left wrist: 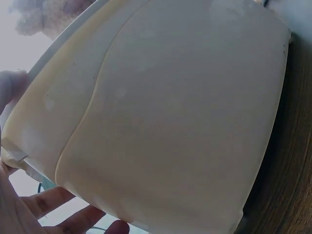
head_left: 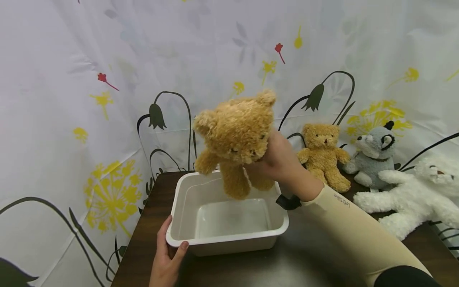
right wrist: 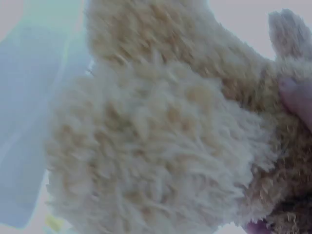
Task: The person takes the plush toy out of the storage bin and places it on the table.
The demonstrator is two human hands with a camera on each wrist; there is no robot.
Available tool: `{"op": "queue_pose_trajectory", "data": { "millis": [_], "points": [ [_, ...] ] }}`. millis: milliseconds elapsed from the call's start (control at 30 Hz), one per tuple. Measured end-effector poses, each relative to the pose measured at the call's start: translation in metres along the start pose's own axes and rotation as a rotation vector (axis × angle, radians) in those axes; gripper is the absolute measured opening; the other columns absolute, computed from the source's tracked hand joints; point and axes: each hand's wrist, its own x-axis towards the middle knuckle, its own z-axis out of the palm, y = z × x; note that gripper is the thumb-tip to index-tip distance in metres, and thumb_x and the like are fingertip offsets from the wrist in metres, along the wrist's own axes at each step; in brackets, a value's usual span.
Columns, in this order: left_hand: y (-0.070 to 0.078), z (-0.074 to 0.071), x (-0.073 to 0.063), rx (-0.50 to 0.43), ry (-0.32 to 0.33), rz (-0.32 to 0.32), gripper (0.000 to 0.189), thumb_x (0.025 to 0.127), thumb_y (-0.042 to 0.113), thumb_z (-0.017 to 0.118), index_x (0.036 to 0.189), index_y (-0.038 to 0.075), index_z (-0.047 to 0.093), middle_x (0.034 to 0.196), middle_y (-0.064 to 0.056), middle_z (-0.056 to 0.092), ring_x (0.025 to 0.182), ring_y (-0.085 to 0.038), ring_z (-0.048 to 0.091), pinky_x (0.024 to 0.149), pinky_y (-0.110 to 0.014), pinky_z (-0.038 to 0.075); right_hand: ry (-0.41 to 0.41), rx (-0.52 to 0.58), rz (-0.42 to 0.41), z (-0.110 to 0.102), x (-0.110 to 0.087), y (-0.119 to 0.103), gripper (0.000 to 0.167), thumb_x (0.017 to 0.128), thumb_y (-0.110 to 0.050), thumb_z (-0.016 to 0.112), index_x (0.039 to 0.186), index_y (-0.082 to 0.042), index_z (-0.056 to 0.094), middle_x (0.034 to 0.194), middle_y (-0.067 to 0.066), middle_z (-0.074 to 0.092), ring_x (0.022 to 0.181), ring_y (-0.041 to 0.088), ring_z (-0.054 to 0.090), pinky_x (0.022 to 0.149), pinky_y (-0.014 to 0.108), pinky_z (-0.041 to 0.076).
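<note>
Above a white plastic tub (head_left: 233,241) hangs a golden-brown teddy bear (head_left: 236,131), tilted forward with its legs over the opening. My right hand (head_left: 277,159) grips it around the neck and upper body. In the right wrist view the bear's shaggy fur (right wrist: 156,146) fills most of the picture, with a fingertip pressed into it. My left hand (head_left: 167,253) holds the tub's near left corner, thumb on the rim and fingers around the outside. The left wrist view shows the tub's outer wall (left wrist: 170,117) close up, the fingers (left wrist: 80,219) against it.
Right of the tub sit another golden-brown teddy bear (head_left: 324,155), a grey-and-white plush animal (head_left: 376,155) and a white plush bear (head_left: 419,195). They rest on a dark wooden table (head_left: 143,239). Behind it hangs a flower-printed curtain (head_left: 215,48).
</note>
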Motion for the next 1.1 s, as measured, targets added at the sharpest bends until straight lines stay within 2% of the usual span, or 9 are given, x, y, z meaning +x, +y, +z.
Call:
{"op": "queue_pose_trajectory", "data": {
  "millis": [133,300,500,567,667,833,933,1033,1100],
  "points": [
    [0.001,-0.001,-0.001,0.016,-0.005,0.013,0.086,0.108,0.013,0.068,0.175,0.031,0.017,0.157,-0.015,0.043,0.121,-0.013,0.060,0.093,-0.018,0.055,0.139,0.104,0.092,-0.026,0.005,0.008,0.092,0.082,-0.031,0.095,0.158,-0.017,0.045,0.146,0.007,0.062,0.134,0.025,0.063,0.107,0.055,0.054],
    [0.002,0.001,-0.001,-0.007,0.011,0.020,0.080,0.107,0.011,0.070,0.172,0.027,0.026,0.157,-0.017,0.044,0.119,-0.006,0.061,0.093,-0.014,0.054,0.260,0.083,0.236,-0.053,0.008,0.028,0.097,0.085,-0.033,0.094,0.163,-0.028,0.037,0.155,0.000,0.055,0.143,0.020,0.057,0.115,0.055,0.050],
    [0.000,0.000,-0.001,-0.040,0.025,0.035,0.074,0.104,0.005,0.073,0.166,0.017,0.036,0.152,-0.021,0.047,0.117,-0.004,0.063,0.092,-0.010,0.054,0.371,0.043,0.366,-0.059,-0.003,0.064,0.102,0.083,-0.033,0.096,0.164,-0.035,0.034,0.159,-0.004,0.052,0.148,0.016,0.054,0.118,0.053,0.049],
    [-0.001,-0.001,0.000,-0.044,0.016,0.034,0.073,0.104,0.006,0.073,0.165,0.017,0.036,0.153,-0.022,0.047,0.118,-0.006,0.064,0.092,-0.010,0.054,0.375,0.002,0.403,-0.055,-0.010,0.078,0.103,0.083,-0.039,0.096,0.165,-0.039,0.032,0.160,-0.006,0.051,0.148,0.016,0.053,0.118,0.053,0.049],
    [-0.002,-0.003,0.001,-0.045,0.009,0.037,0.072,0.104,0.006,0.073,0.165,0.017,0.036,0.153,-0.023,0.047,0.119,-0.007,0.065,0.092,-0.010,0.055,0.359,0.013,0.454,-0.042,-0.023,0.102,0.105,0.084,-0.041,0.095,0.165,-0.040,0.030,0.162,-0.005,0.050,0.150,0.018,0.052,0.120,0.054,0.049],
    [-0.002,-0.004,0.001,-0.041,0.022,0.057,0.072,0.103,0.002,0.073,0.163,0.013,0.036,0.151,-0.025,0.048,0.116,-0.004,0.065,0.091,-0.011,0.056,0.291,0.027,0.569,-0.009,-0.048,0.138,0.099,0.086,-0.035,0.094,0.163,-0.018,0.034,0.152,0.014,0.052,0.136,0.034,0.059,0.109,0.060,0.053],
    [-0.003,-0.004,-0.001,-0.045,0.039,0.054,0.072,0.102,-0.001,0.072,0.163,0.011,0.037,0.151,-0.025,0.049,0.116,-0.005,0.065,0.091,-0.011,0.056,0.265,0.022,0.632,0.009,-0.063,0.152,0.093,0.088,-0.034,0.093,0.156,-0.005,0.037,0.141,0.023,0.054,0.120,0.042,0.061,0.097,0.063,0.054],
    [-0.003,-0.005,-0.002,-0.036,0.057,0.043,0.072,0.101,-0.001,0.073,0.162,0.009,0.037,0.151,-0.024,0.049,0.116,-0.006,0.065,0.091,-0.011,0.057,0.249,0.050,0.667,0.023,-0.074,0.161,0.094,0.088,-0.035,0.093,0.156,-0.004,0.036,0.142,0.024,0.054,0.122,0.044,0.062,0.097,0.065,0.054],
    [-0.003,-0.007,-0.003,-0.028,0.070,0.040,0.072,0.101,-0.002,0.073,0.162,0.009,0.037,0.149,-0.021,0.048,0.116,-0.006,0.064,0.090,-0.011,0.057,0.244,0.094,0.659,0.032,-0.078,0.167,0.097,0.087,-0.031,0.094,0.159,-0.007,0.034,0.148,0.022,0.053,0.130,0.042,0.060,0.104,0.063,0.053]
  ]
}}
